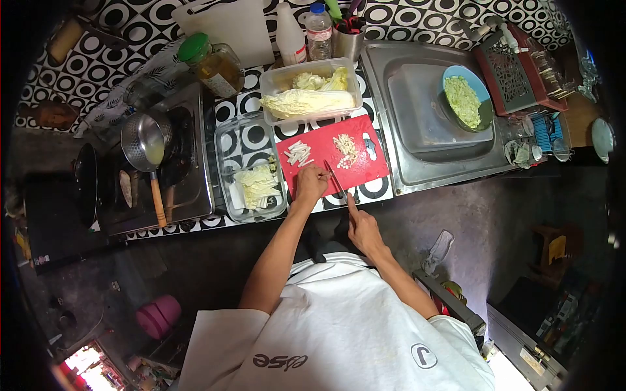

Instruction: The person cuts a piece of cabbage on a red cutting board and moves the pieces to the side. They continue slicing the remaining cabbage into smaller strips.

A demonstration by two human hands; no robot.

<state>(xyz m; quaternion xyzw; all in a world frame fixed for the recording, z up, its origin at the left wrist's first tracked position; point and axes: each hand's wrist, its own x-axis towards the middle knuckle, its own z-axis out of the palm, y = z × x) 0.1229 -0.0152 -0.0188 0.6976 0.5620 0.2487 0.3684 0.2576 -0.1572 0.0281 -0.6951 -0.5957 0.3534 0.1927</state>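
Observation:
A red cutting board (365, 171) lies on the counter in front of me. My left hand (312, 183) rests on its lower part with the fingers curled and pressed together; what they hold is hidden beneath them. My right hand (362, 228) is wrapped round the handle of a knife (336, 180), whose blade reaches over the board just right of my left fingertips. Above the left hand lies a pile of pale vegetable strips (298, 154). Small chopped pale pieces (345, 151) are heaped farther right on the board.
Left of the board, a clear container (225, 195) holds cut cabbage leaves (256, 186). Behind it, another container (355, 81) carries napa cabbage (306, 103). A saucepan (145, 140) stands on the stove at left. In the sink (407, 177), a bowl (450, 73) holds shredded greens (462, 101).

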